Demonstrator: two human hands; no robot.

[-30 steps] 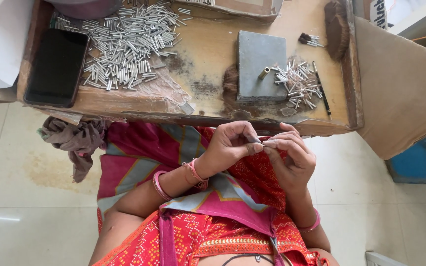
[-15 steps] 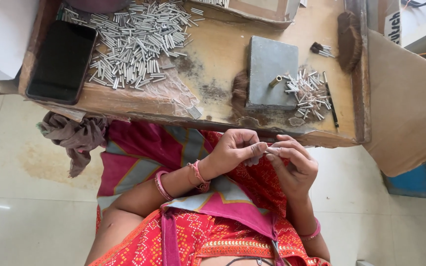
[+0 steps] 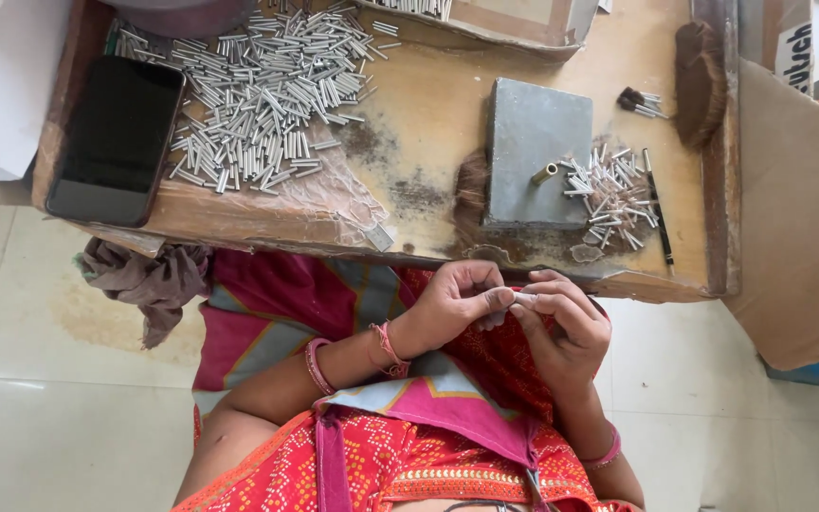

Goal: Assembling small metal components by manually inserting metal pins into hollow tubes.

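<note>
My left hand (image 3: 455, 301) and my right hand (image 3: 566, 318) meet over my lap, just below the edge of a low wooden table (image 3: 428, 199). Between their fingertips they pinch one small silver metal tube (image 3: 521, 298), held level. A large heap of the same silver tubes (image 3: 258, 95) lies on the table's left half. A smaller heap of tubes (image 3: 609, 190) lies beside a grey metal block (image 3: 535, 152), and a short brass tube (image 3: 544, 173) rests on that block.
A black phone (image 3: 116, 137) lies at the table's left end. A thin black rod (image 3: 658, 213) sits right of the small heap. A brown rag (image 3: 149, 280) hangs off the front edge. A cardboard sheet (image 3: 798, 218) stands at the right. Pale floor tiles (image 3: 49, 408) surround me.
The view has shifted slightly down and closer. Both hands stay together over my lap, fingers working on the small tube, the left thumb now pressed against it.
</note>
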